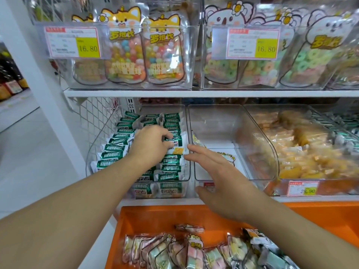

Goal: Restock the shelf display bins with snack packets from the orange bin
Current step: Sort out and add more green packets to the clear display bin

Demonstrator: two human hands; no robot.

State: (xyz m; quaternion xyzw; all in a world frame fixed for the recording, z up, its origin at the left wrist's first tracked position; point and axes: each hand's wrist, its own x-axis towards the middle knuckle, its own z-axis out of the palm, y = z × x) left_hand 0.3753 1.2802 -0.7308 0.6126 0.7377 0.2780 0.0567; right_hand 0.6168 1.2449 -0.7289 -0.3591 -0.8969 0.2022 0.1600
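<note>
Orange bin (136, 216) below; left fingers (167, 135) pinch green packet (174, 141), right fingers (196, 150) spread, empty.

Middle clear bin (229, 123) nearly bare, open-topped (shelf edge (194, 93) low overhead); green-packet bin (186, 144) packed full.

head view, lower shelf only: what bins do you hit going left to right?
Bin of green-and-white packets, with the left hand in it → nearly empty clear bin, right hand in front → bin of yellow-orange snacks.
</note>
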